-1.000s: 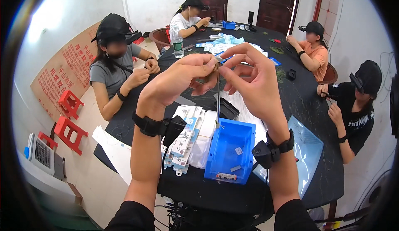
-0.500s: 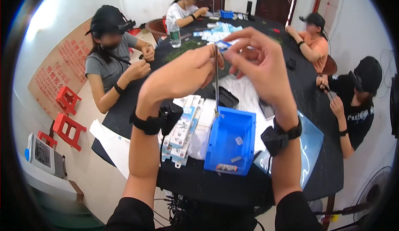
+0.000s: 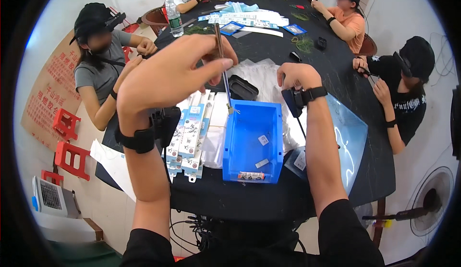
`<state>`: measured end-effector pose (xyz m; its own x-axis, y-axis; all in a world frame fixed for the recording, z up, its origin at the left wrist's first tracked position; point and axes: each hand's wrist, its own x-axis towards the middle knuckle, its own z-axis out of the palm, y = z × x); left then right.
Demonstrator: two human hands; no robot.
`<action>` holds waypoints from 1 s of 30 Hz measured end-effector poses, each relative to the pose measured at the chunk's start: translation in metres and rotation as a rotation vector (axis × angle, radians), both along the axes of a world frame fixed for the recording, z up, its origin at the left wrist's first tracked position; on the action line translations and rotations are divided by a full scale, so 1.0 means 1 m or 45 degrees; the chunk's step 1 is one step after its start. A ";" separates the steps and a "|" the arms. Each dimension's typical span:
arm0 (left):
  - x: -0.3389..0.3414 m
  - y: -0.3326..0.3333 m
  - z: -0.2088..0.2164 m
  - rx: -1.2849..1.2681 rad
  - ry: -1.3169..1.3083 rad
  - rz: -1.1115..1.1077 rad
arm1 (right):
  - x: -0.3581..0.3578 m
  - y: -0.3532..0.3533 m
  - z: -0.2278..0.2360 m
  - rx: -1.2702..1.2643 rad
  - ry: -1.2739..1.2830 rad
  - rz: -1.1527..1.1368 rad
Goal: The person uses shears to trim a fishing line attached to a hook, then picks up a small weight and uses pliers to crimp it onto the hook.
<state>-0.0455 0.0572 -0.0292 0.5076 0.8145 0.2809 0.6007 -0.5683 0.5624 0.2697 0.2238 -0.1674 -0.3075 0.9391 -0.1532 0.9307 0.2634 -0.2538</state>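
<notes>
Slender silvery metal rod (image 3: 226,85), nearly upright with a slight lean, rises at the rear left corner of a rectangular bright-blue plastic bin (image 3: 247,137) on a round table covered in black cloth (image 3: 269,200). The person's left hand (image 3: 173,70) is raised at the rod's upper part, wrist bent, thumb and fingers curving about it; whether they grip the rod or anything else, I cannot tell. Right of the bin, the right hand (image 3: 302,77) hangs over a pile of clear plastic bags (image 3: 259,70), apart from the rod, its fingers curled downward; what they hold, if anything, is hidden. Inside the bin lie two small pale tags (image 3: 263,139), well apart from each other. A stack of white and light-blue printed cards (image 3: 192,132) sits left of the bin, and a black rectangular plastic case (image 3: 242,87) lies just behind it. A glossy translucent blue plastic sheet (image 3: 348,137) spreads beyond the right forearm.
</notes>
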 end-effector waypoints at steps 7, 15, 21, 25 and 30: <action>0.002 0.003 -0.003 -0.094 -0.092 0.019 | -0.009 -0.001 0.048 0.094 0.347 0.072; -0.002 0.004 -0.008 0.041 0.009 -0.020 | -0.028 -0.023 0.123 0.830 1.071 0.021; -0.003 0.003 -0.007 0.011 -0.028 -0.024 | 0.002 -0.044 0.098 0.392 0.178 -0.148; -0.004 0.007 -0.009 -0.016 -0.029 -0.001 | 0.038 -0.075 0.026 0.159 -0.277 -0.330; -0.003 0.009 -0.007 -0.033 -0.016 -0.014 | 0.075 -0.088 -0.026 0.033 0.081 -0.409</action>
<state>-0.0488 0.0658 -0.0360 0.5129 0.8161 0.2664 0.5873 -0.5599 0.5845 0.3451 0.1355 -0.1933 -0.0032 0.9930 -0.1181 0.9499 -0.0339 -0.3109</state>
